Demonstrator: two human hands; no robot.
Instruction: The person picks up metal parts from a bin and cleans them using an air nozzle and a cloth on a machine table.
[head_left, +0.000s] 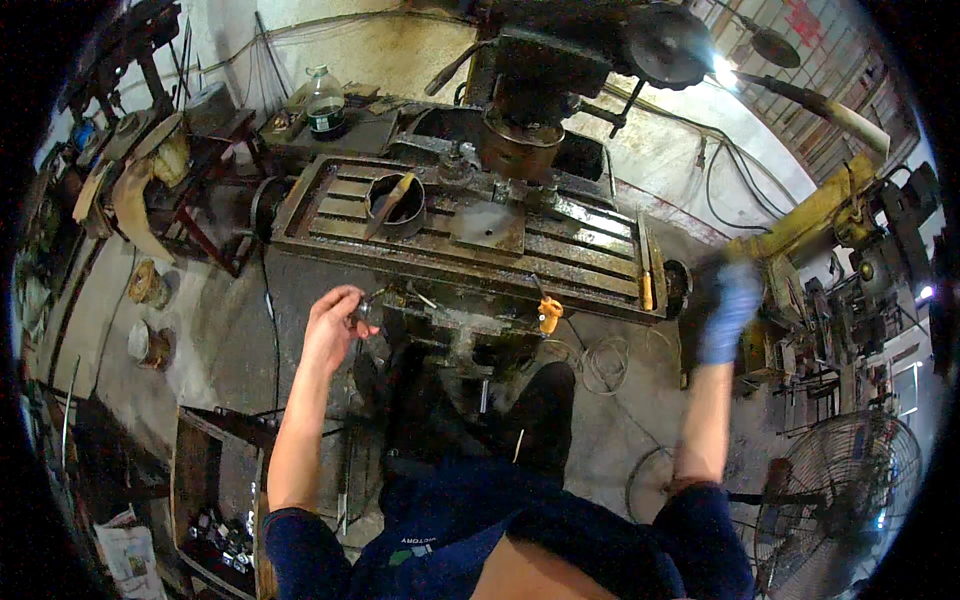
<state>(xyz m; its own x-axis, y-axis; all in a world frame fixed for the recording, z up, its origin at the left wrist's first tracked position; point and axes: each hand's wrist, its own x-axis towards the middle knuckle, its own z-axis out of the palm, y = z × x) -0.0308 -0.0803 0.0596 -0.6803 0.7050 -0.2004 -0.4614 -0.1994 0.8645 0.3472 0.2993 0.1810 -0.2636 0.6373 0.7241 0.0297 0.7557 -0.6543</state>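
My bare left hand (336, 328) is in front of the left part of the milling machine's table (345, 250). Its fingers are curled round a small dark round piece (364, 312); whether this is loose or a knob on the machine, I cannot tell. My right hand (735, 300), in a blue glove, is off the table's right end, smeared by motion, so its fingers do not show clearly. On the slotted table stand a round pot (405, 222) with a yellow-handled brush (402, 188) in it and a flat metal block (487, 229) under the spindle head (522, 140).
A handwheel (679, 290) sticks out at the table's right end, with a yellow-handled tool (647, 291) nearby. An orange handle (549, 314) hangs at the front. A fan (840, 490) stands at lower right, a wooden box (200, 470) at lower left. Cable (605, 365) lies coiled on the floor.
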